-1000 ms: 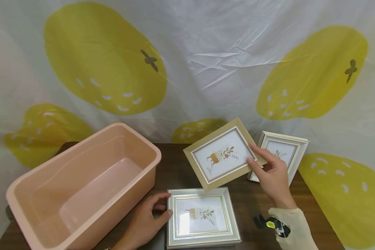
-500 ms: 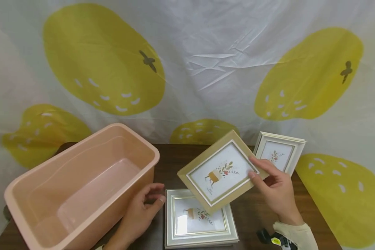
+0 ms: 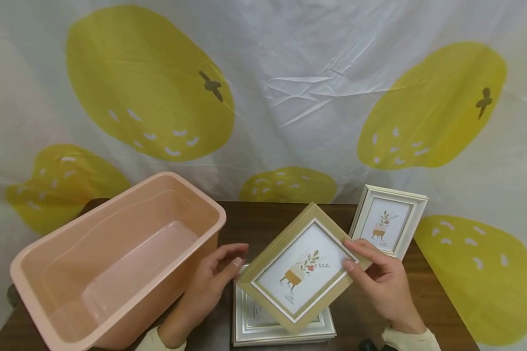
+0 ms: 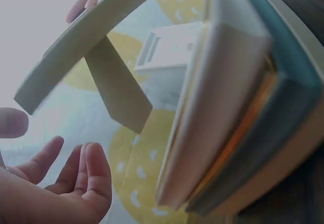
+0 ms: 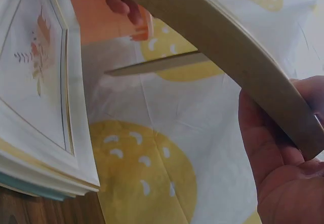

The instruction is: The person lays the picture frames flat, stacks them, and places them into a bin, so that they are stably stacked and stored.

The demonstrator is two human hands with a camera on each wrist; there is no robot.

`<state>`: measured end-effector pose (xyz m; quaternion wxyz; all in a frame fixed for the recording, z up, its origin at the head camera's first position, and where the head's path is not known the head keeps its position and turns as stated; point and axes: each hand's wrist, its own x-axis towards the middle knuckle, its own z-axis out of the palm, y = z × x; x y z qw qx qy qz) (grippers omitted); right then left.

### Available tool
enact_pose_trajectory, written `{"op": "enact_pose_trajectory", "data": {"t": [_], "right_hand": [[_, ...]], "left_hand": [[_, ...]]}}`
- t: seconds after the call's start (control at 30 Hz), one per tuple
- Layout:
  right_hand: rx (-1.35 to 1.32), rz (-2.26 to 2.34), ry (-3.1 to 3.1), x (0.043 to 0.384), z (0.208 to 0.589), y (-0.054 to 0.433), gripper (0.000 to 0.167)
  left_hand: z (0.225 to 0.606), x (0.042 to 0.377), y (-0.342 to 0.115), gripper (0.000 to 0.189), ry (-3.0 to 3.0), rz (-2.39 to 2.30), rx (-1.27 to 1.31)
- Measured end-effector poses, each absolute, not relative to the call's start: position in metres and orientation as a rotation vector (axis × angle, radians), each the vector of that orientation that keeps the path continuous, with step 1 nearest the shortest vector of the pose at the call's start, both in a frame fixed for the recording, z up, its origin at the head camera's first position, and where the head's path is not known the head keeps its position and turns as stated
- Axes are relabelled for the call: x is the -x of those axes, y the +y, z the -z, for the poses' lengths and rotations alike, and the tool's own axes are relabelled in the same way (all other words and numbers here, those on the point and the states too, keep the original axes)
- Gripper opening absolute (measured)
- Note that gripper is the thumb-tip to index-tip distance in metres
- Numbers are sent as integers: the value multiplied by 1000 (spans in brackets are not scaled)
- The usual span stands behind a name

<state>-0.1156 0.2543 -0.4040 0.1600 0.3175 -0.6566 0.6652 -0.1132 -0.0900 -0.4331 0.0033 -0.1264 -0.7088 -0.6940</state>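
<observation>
My right hand [image 3: 384,282] pinches the right corner of a beige picture frame [image 3: 305,268], thumb on its front and fingers behind. The frame is tilted, showing a flower-pot print, and is raised above the stack. From its back sticks out a stand leg [image 4: 119,89], seen in the left wrist view. My left hand [image 3: 204,287] hovers by the frame's left corner, fingers loosely bent and holding nothing; in the left wrist view a gap shows between them. Below lies a stack of picture frames [image 4: 217,97], a silvery-white one [image 3: 285,336] on top, partly hidden by the beige frame.
A pink plastic tub [image 3: 221,219] stands on the left of the dark wooden table [image 3: 241,224]. Another white picture frame [image 3: 384,222] stands upright at the back right. Behind the table hangs a white cloth [image 3: 285,122] with yellow fruit prints.
My right hand has brought the beige frame down and toward me, over the stack. My left hand has come off the stack's left edge and moved up, close to the beige frame's corner.
</observation>
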Motion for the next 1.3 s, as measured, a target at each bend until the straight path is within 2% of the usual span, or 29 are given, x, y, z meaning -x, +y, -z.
{"op": "enact_pose_trajectory", "data": {"t": [0.43, 0.7, 1.07, 1.3], "right_hand": [[-1050, -1994, -1749, 109, 412, 253, 56], [-1043, -1980, -1734, 113, 414, 254, 53], [-893, -1960, -1744, 120, 421, 257, 51], [-605, -1935, -1874, 118, 423, 255, 42]], "left_hand": [[429, 123, -75, 39, -2205, 2371, 681], [433, 122, -70, 37, -2271, 2324, 700], [432, 111, -74, 38, -2273, 2370, 599], [436, 101, -75, 44, -2182, 2445, 644]]}}
